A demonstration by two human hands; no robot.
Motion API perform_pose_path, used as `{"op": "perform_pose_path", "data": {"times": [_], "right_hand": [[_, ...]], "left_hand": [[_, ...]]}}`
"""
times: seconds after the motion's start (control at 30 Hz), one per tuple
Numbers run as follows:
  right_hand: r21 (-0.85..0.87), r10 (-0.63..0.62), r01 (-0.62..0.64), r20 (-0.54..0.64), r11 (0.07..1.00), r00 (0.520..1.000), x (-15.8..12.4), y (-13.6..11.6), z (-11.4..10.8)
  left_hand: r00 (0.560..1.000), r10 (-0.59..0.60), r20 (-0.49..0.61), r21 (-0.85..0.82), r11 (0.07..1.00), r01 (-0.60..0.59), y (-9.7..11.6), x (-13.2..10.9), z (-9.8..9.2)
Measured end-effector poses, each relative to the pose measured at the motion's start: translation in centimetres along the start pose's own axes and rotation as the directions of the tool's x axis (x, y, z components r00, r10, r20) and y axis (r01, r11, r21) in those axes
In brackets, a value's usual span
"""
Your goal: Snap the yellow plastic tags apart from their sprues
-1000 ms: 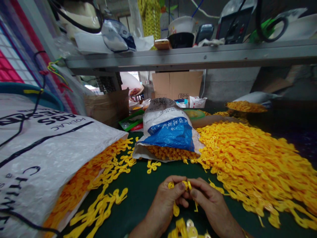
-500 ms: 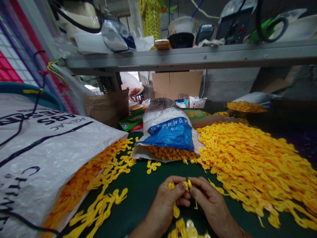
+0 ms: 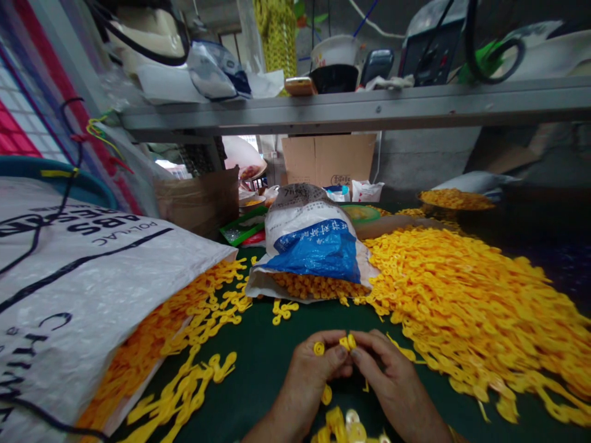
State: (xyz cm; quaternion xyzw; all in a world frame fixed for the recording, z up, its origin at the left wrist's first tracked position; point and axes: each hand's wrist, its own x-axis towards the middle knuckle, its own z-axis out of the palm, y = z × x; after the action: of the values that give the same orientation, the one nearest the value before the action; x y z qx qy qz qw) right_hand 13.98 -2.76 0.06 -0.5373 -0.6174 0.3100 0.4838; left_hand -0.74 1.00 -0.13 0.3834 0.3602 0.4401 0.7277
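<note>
My left hand and my right hand meet low in the middle, over the dark green table. Both pinch a small yellow plastic part between thumbs and fingertips. A yellow ring end sticks out above my left thumb, and another bit hangs below the left hand. A small cluster of yellow parts lies just under my wrists at the bottom edge.
A big heap of yellow parts fills the right side. A white woven sack spills yellow parts at left. A blue-and-white bag lies in the middle back. A grey shelf with clutter runs overhead.
My hands have stayed together on the yellow part, with the fingers shifting slightly. The view has tilted a little.
</note>
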Motion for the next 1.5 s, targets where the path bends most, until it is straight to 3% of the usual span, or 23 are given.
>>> {"op": "perform_pose_path", "data": {"times": [0.33,0.47,0.6,0.73,0.83,1.0,1.2,1.33,1.4,1.5], "right_hand": [[-0.065,-0.034,0.041,0.106,0.997,0.994,-0.3,-0.9,-0.8],[-0.172,-0.165,0.181,0.1,0.968,0.981,-0.9,0.5,-0.2],[-0.297,-0.364,0.384,0.121,0.874,0.923,-1.4,2.0,0.5],[-0.368,-0.437,0.464,0.159,0.806,0.885,-1.4,2.5,0.7],[-0.325,-0.414,0.448,0.172,0.833,0.894,-1.1,2.4,0.5],[-0.163,-0.375,0.387,0.099,0.907,0.921,-0.8,1.7,-0.2],[-0.184,-0.308,0.318,0.079,0.93,0.948,-0.7,0.6,-0.5],[-0.177,-0.254,0.258,0.047,0.95,0.966,-0.6,0.1,-0.6],[-0.109,-0.187,0.19,0.038,0.976,0.982,-0.6,-0.1,-0.7],[0.14,0.041,-0.05,0.065,0.989,0.997,-0.5,-0.3,-0.9]], "left_hand": [[0.999,0.009,0.033,0.025,1.0,-0.01,0.0,-0.2,0.0],[1.0,0.015,0.024,0.01,1.0,-0.015,-0.6,-0.2,0.0],[0.999,0.013,-0.045,0.013,1.0,-0.012,-1.0,-0.1,0.0],[0.991,0.118,-0.056,0.157,0.982,-0.108,-0.5,-0.4,0.1],[0.983,0.185,-0.01,0.247,0.953,-0.177,0.0,-0.8,0.4],[0.993,0.116,0.035,0.157,0.98,-0.12,0.5,-1.1,0.9],[0.995,0.087,0.044,0.146,0.985,-0.093,0.1,-0.8,0.7],[0.997,0.029,0.075,0.049,0.998,-0.033,-0.5,-0.6,0.6],[0.994,-0.032,0.106,-0.041,0.998,0.037,-0.5,-0.6,0.7],[0.99,-0.069,0.12,-0.122,0.989,0.084,-0.1,-0.6,0.9]]}}
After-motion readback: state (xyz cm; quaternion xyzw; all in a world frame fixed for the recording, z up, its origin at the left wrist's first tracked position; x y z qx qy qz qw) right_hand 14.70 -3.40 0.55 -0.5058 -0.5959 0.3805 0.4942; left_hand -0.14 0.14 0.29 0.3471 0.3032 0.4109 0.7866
